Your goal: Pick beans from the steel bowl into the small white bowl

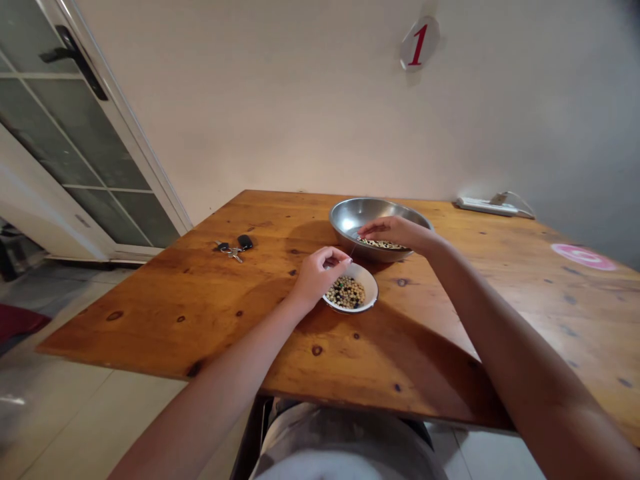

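A small white bowl holds a mix of pale and dark beans on the wooden table. My left hand hovers over its left rim with fingers pinched together; what they hold is too small to name. Behind it stands a metal bowl with a thin layer of beans. My right hand reaches into the metal bowl, fingers drawn together just above those beans.
A set of keys with a black fob lies left of the bowls. A white power strip sits at the far edge by the wall. A pink sticker is on the right. A glass door stands left.
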`<action>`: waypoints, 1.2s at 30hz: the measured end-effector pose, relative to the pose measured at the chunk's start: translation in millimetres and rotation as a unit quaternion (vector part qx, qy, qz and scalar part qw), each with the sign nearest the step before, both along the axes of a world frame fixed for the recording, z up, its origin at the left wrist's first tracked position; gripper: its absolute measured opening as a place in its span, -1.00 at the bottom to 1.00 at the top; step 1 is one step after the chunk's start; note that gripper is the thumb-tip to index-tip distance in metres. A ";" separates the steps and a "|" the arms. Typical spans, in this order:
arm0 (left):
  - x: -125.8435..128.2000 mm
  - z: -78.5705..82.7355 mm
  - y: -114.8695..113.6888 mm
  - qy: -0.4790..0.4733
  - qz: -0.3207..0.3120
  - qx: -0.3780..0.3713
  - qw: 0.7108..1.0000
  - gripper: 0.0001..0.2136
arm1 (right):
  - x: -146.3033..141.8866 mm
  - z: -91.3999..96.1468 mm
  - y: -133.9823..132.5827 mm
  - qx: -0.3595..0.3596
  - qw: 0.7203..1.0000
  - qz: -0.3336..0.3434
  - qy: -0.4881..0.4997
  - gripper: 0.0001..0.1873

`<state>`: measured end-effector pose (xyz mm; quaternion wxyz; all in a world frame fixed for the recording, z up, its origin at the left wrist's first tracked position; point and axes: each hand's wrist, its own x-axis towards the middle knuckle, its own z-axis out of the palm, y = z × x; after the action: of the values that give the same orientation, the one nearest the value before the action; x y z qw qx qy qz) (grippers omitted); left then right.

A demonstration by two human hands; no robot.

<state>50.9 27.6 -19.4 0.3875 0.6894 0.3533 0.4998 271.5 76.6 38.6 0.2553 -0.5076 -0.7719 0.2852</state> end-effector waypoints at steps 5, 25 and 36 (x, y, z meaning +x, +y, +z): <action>0.0 -1.0 1.0 -0.004 0.000 0.002 1.000 -0.89 | -3.4 5.3 -7.0 -0.054 0.990 0.036 0.124 -0.74; 0.5 -5.0 4.9 -0.021 0.004 -0.018 1.000 -0.87 | -11.0 17.6 -20.7 -0.082 0.950 0.123 0.275 -0.79; 1.1 -3.9 3.8 -0.027 -0.001 -0.022 0.999 -0.87 | -19.0 18.6 -26.6 -0.088 0.949 0.134 0.271 -0.82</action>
<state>52.0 31.4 -23.2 0.4127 0.6673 0.3529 0.5097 252.5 50.0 57.2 0.3685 -0.3231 -0.7062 0.5109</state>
